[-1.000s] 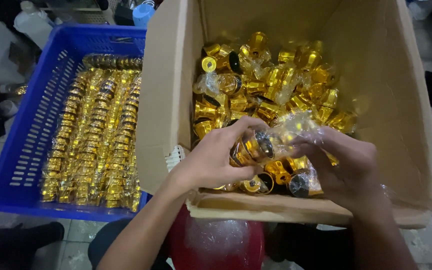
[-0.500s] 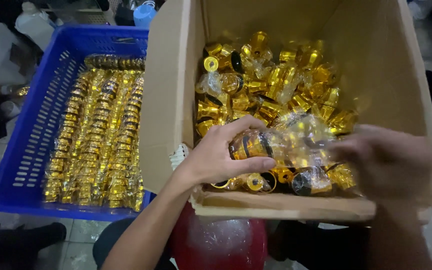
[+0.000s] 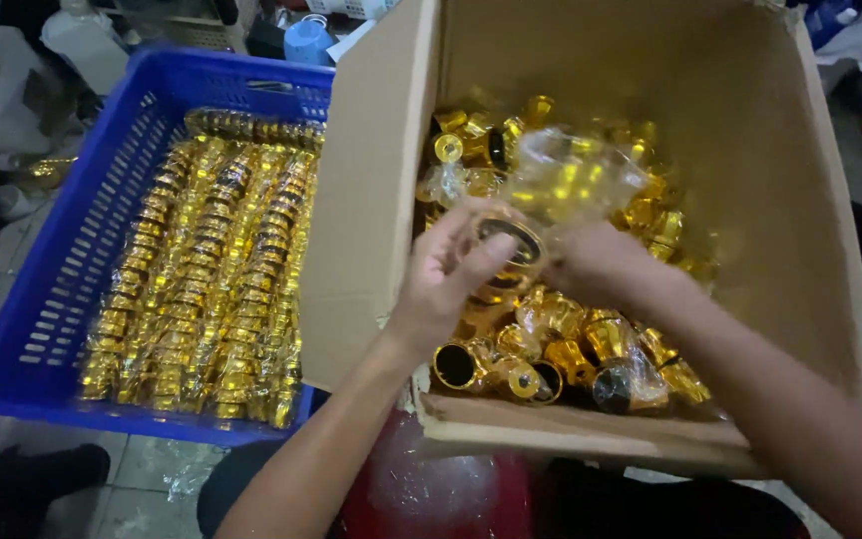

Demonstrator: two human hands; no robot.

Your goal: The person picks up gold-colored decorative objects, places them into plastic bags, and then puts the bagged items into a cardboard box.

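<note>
My left hand [image 3: 449, 279] and my right hand [image 3: 596, 265] meet over an open cardboard box [image 3: 780, 190]. Together they hold a small gold cup [image 3: 511, 245] with a dark mouth, wrapped in a clear plastic bag [image 3: 576, 180] that puffs up above the fingers. Below and behind the hands the box holds a heap of several shiny gold cups [image 3: 571, 354], many in clear wrap. The motion blurs the right hand's fingers.
A blue plastic crate [image 3: 72, 289] stands to the left, filled with several neat rows of wrapped gold cups [image 3: 207, 269]. A red object [image 3: 431, 489] sits under the box's front edge. White containers and clutter lie at the far left on the tiled floor.
Both hands have risen from the front of the box with the wrapped cup, and the plastic bag now billows above them. The view has shifted slightly.
</note>
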